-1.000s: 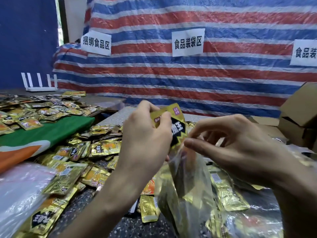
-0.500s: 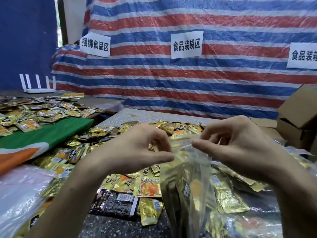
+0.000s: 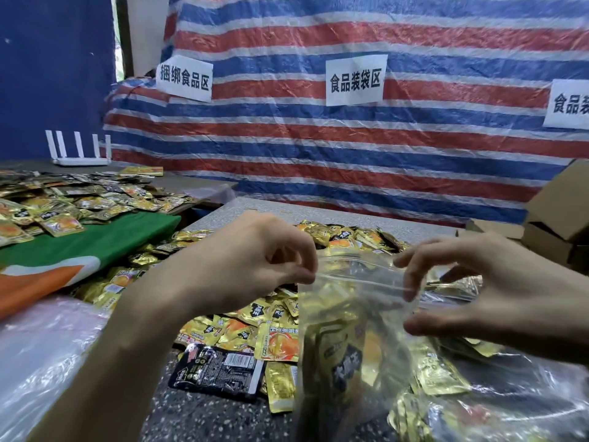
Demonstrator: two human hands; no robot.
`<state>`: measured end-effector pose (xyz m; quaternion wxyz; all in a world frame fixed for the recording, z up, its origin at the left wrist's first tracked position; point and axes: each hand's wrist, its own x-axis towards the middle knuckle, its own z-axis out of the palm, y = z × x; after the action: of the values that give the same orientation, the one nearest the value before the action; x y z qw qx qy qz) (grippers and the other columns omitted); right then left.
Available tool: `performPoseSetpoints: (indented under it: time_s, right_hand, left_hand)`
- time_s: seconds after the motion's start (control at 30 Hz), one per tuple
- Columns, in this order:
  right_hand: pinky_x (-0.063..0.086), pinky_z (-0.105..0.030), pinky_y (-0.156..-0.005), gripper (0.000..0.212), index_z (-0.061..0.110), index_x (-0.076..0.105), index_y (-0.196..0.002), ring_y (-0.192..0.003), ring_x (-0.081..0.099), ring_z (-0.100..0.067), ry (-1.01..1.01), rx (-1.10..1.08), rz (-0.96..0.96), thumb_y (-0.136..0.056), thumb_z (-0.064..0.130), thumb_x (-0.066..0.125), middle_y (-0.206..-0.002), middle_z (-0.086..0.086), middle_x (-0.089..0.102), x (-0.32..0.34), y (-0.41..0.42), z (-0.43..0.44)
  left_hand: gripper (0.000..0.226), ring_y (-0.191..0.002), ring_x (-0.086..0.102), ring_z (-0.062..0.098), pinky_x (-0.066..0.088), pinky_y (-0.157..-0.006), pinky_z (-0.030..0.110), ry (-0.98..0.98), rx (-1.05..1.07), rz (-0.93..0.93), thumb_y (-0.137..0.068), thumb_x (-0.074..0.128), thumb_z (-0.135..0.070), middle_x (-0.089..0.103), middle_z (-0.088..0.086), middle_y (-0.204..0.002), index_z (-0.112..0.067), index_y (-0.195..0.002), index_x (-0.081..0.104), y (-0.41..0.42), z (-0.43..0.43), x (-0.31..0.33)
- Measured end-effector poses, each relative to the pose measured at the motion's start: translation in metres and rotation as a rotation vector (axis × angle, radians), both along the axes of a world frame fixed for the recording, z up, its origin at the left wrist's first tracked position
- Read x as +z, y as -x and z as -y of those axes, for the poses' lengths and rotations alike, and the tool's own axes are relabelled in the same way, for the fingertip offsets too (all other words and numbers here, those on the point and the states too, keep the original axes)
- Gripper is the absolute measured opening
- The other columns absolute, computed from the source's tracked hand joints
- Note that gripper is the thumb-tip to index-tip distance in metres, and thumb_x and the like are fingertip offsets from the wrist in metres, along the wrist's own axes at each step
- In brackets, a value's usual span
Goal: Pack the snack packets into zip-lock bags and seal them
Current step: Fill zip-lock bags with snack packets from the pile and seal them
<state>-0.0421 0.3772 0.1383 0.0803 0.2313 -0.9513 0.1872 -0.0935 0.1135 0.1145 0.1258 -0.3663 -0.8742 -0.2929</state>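
The left hand (image 3: 251,266) pinches the top left corner of the zip-lock bag (image 3: 360,330) between thumb and curled forefinger. The right hand (image 3: 484,288) grips the bag's mouth at its other end, fingertips on the zip strip and thumb below. The bag is thin, clear, crinkled plastic, held upright above the worktop (image 3: 204,416), with gold foil snack packets (image 3: 347,362) inside. One has a black badge whose characters are too blurred to read.

Left of the bag and behind it, loose packets (image 3: 277,342) of the same shiny gold foil, many printed with orange fruit, lie heaped on the speckled grey worktop. A black packet (image 3: 220,368) with a white barcode label lies among them. Farther left of the bag are a green and orange cloth (image 3: 95,244) and glossy clear plastic sheets (image 3: 41,362).

Behind the bag hangs a woven tarp (image 3: 350,148) striped red, blue and white. Its paper signs read 食品装袋区 (image 3: 354,79) and 捆绑食品区 (image 3: 185,78). Right of the bag stand brown cardboard boxes (image 3: 561,212).
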Motion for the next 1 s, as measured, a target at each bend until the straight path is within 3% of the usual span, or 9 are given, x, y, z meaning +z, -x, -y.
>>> performPoseSetpoints:
  time_s: [0.13,0.23,0.33,0.43,0.5,0.7,0.9,1.0]
  right_hand:
    - [0.056,-0.021,-0.076,0.013,0.046,0.073,-0.078,-0.099,0.064,0.009,0.090,0.018,-0.007,-0.066,0.047,0.076,-0.105,0.033,0.067,0.000,0.002,-0.008]
    - [0.057,-0.023,-0.073,0.016,0.044,0.076,-0.079,-0.088,0.068,0.000,0.132,0.007,-0.010,-0.064,0.048,0.079,-0.104,0.024,0.069,-0.002,0.005,-0.010]
    - [0.057,-0.026,-0.070,0.013,0.046,0.075,-0.083,-0.083,0.068,-0.001,0.115,0.006,0.026,-0.070,0.042,0.079,-0.090,0.020,0.073,-0.005,0.008,-0.008]
    - [0.057,-0.024,-0.067,0.018,0.043,0.076,-0.085,-0.074,0.069,-0.004,0.152,-0.001,0.041,-0.077,0.027,0.081,-0.082,0.012,0.075,-0.006,0.011,-0.008]
    - [0.055,-0.020,-0.064,0.021,0.040,0.075,-0.083,-0.071,0.069,-0.005,0.175,-0.010,0.050,-0.077,0.021,0.082,-0.081,0.008,0.075,-0.007,0.014,-0.008]
    - [0.057,-0.022,-0.065,0.041,0.034,0.064,-0.076,-0.068,0.069,-0.011,0.267,-0.022,0.121,-0.077,-0.005,0.079,-0.081,-0.005,0.075,-0.009,0.011,-0.007]
    - [0.051,-0.017,-0.058,0.045,0.038,0.054,-0.074,-0.061,0.062,-0.006,0.287,-0.045,0.018,-0.080,-0.001,0.076,-0.080,-0.002,0.074,-0.008,0.007,-0.008]
    - [0.050,-0.016,-0.058,0.046,0.037,0.054,-0.073,-0.062,0.060,-0.005,0.239,-0.054,-0.019,-0.081,-0.005,0.072,-0.079,0.000,0.071,-0.006,0.007,-0.004]
  left_hand:
    - [0.008,-0.076,0.068,0.005,0.057,-0.072,0.029,-0.038,-0.016,-0.008,-0.083,0.076,-0.019,0.072,-0.016,-0.078,-0.027,-0.081,0.077,-0.001,0.010,0.003]
    - [0.014,-0.074,0.070,0.004,0.055,-0.069,0.017,-0.090,-0.019,-0.005,-0.076,0.081,-0.014,0.074,-0.015,-0.078,-0.025,-0.084,0.078,0.000,0.016,0.005]
    - [0.023,-0.072,0.071,0.005,0.055,-0.068,0.015,-0.119,0.033,0.042,-0.069,0.085,-0.017,0.075,-0.010,-0.078,-0.024,-0.089,0.076,0.004,0.020,0.006]
    - [0.015,-0.067,0.069,0.003,0.050,-0.060,0.010,-0.100,0.057,0.112,-0.066,0.083,-0.029,0.074,-0.011,-0.072,-0.021,-0.078,0.078,0.006,0.026,0.007]
    - [0.021,-0.063,0.067,0.003,0.047,-0.055,0.008,-0.088,0.063,0.127,-0.062,0.077,-0.039,0.073,-0.012,-0.068,-0.020,-0.073,0.078,0.006,0.029,0.007]
    - [0.017,-0.065,0.065,0.006,0.047,-0.054,0.013,-0.093,0.041,0.090,-0.066,0.077,-0.039,0.071,-0.011,-0.067,-0.022,-0.069,0.075,0.005,0.033,0.008]
    - [0.019,-0.068,0.065,0.016,0.050,-0.059,0.023,-0.104,-0.031,0.039,-0.067,0.074,-0.043,0.070,-0.005,-0.069,-0.024,-0.069,0.072,0.003,0.035,0.008]
    - [0.013,-0.067,0.063,0.017,0.050,-0.062,0.028,-0.105,-0.032,0.037,-0.072,0.079,-0.031,0.069,-0.003,-0.069,-0.022,-0.069,0.071,0.007,0.032,0.006]
